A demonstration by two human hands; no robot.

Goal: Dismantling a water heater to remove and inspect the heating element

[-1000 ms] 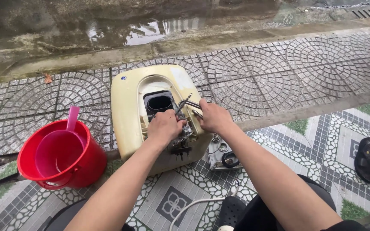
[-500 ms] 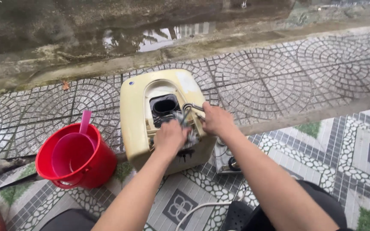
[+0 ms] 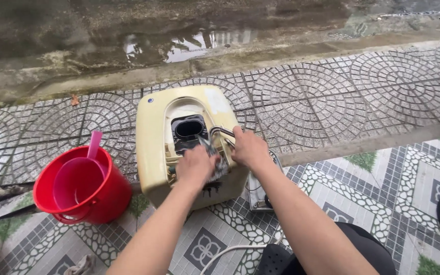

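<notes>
We had both hands on a cream-yellow appliance housing that sat on the patterned tile floor at the frame's centre: our left hand closed down on the dark inner parts near its front edge, our right hand gripping a bent metal tube at about two o'clock from the left. At nine o'clock from the housing stood a red bucket holding a pink scoop.

Both arms reach forward, left hand and right hand curled, knuckles up.
</notes>
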